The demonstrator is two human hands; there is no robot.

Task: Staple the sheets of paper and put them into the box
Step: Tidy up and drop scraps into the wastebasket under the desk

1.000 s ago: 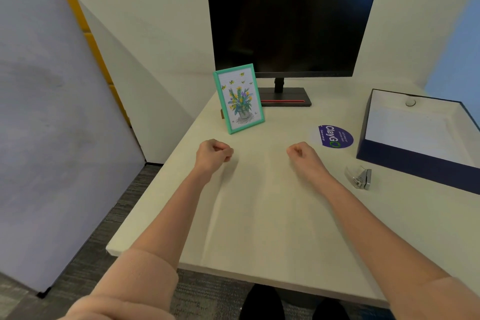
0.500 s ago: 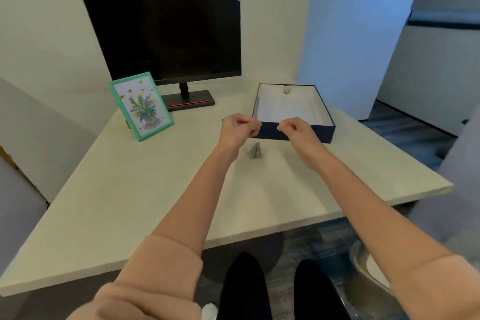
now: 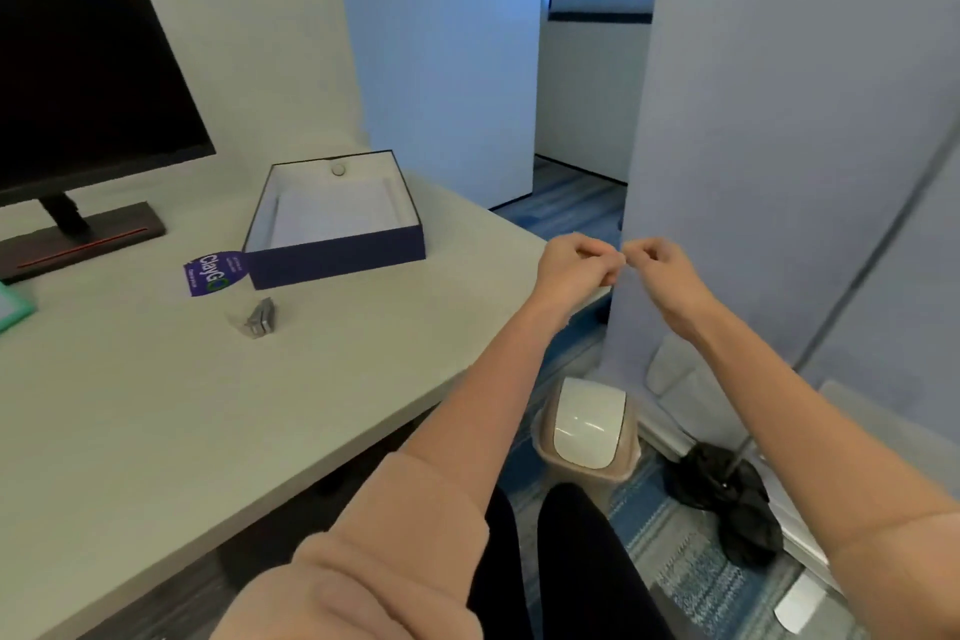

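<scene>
Hands (image 3: pixel 574 265) (image 3: pixel 665 273) now rightward, fingers (image 3: pixel 597 252) curled, empty.

Both arms reach forward from the bottom edge toward the middle right of the frame, forearms bare. The peach left sleeve (image 3: pixel 395 551) and right sleeve (image 3: pixel 904 577) are bunched near the elbows. The left hand (image 3: pixel 574 265) and right hand (image 3: pixel 660 270) sit side by side, fingertips almost meeting, fingers curled into loose fists with nothing visible in them.

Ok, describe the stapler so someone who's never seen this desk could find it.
Start at the desk with the black monitor. In front of the open navy box, just nearer than the purple sticker, lies the stapler. It is the only small, silvery-grey thing there.
</scene>
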